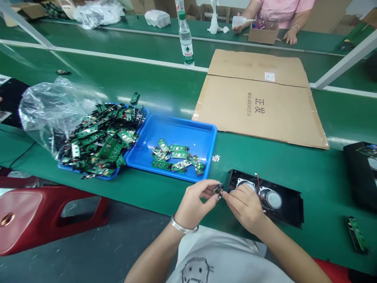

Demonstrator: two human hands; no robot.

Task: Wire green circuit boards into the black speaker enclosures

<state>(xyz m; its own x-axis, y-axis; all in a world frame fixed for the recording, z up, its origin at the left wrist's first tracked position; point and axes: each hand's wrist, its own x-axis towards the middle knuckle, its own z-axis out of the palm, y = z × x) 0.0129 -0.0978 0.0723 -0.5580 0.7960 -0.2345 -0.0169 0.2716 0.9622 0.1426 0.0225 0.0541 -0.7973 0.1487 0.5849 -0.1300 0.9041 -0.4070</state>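
Observation:
My left hand (196, 202), with a silver bangle at the wrist, pinches a small green circuit board (218, 189) between thumb and fingers. Against the board's right side, the fingertips of my right hand (246, 204) are pressed together; whatever they hold is too small and covered to make out. Partly under my right hand lies a black speaker panel (284, 206) with two round silver speakers (273, 199) and a thin red wire. Beyond my hands, a blue tray (188, 125) holds several circuit boards (179, 154). Small white pieces (216, 158) lie beside its right edge.
A heaped pile of circuit boards (108, 141) fills another blue tray at left, beside a clear plastic bag (55, 106). Flattened cardboard (232, 102) and a water bottle (186, 43) are farther back. A red stool (26, 216) stands left; another person (285, 11) sits opposite.

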